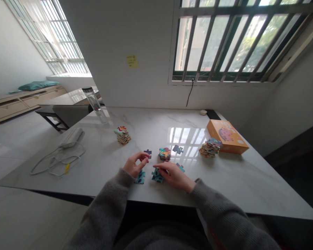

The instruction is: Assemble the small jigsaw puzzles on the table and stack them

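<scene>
My left hand (135, 164) pinches a dark blue puzzle piece (147, 152) between thumb and fingers, just above the white marble table (99, 163). A teal piece (140, 177) lies under that hand's wrist. My right hand (174, 174) rests fingers-down on a teal joined piece (157, 176) near the front edge. A small stack of pieces (165, 153) sits right behind both hands, with a single loose blue piece (177, 149) beside it.
Two more stacks of pieces stand at back left (122, 135) and at right (210, 147), next to an orange puzzle box (227, 136). A white adapter with coiled cable (65, 151) lies at left. A clear bottle (93, 99) stands at the far left corner.
</scene>
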{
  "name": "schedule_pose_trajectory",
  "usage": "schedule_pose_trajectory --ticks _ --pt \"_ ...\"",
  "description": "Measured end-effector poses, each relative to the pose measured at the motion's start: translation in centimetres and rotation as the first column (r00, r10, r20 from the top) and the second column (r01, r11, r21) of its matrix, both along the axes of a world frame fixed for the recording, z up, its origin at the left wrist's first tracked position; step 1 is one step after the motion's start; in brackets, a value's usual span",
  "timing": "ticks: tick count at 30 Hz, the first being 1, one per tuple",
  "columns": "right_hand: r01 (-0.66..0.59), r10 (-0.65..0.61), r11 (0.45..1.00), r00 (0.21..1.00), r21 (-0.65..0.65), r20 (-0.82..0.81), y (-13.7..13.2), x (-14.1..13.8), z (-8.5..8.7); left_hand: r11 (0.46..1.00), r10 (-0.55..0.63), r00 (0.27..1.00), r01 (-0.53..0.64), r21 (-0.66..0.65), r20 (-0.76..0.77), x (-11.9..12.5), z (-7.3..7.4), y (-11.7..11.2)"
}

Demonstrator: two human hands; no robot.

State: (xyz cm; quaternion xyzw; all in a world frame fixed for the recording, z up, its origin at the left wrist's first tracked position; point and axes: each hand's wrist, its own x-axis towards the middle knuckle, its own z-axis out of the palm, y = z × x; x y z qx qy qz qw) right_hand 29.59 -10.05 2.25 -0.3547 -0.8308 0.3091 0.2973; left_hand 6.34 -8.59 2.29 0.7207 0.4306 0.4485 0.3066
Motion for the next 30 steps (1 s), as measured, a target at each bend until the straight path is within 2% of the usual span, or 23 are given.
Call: schedule_pose_trajectory --ticks 4,7,12,19,25,30 --pt "-0.023 0.018 0.999 0.993 0.042 0.114 -0.5 -1.9 0.2 0.997 0.082 0.988 -0.082 0.009 -0.128 -2.1 -0.7 -2.6" --pt "-0.06 0.047 0.996 0.984 0.072 0.17 -0.6 -3.0 0.1 0.987 0.148 0.963 -0.13 0.091 -0.226 -2.9 -1.4 -3.7" --pt "-0.085 0.055 0.985 0.979 0.148 0.195 -0.8 -2.5 -0.1 0.986 0.067 0.94 -0.011 0.167 -0.333 -2.9 -1.7 -4.7" --pt "-0.107 0.052 0.97 0.968 0.218 0.244 -2.2 0.2 0.1 0.996 -0.028 0.89 0.061 0.059 -0.455 -3.2 -1.4 -5.8" --pt "-0.057 -0.017 0.969 0.955 0.239 0.296 -2.5 2.2 -0.1 0.997 -0.034 0.882 0.064 0.049 -0.469 -3.3 -1.5 -6.0" --pt "-0.037 -0.04 0.951 0.97 0.307 0.24 -3.0 0.9 0.0 0.996 -0.047 0.888 0.078 0.049 -0.457 -3.3 -1.4 -6.0"
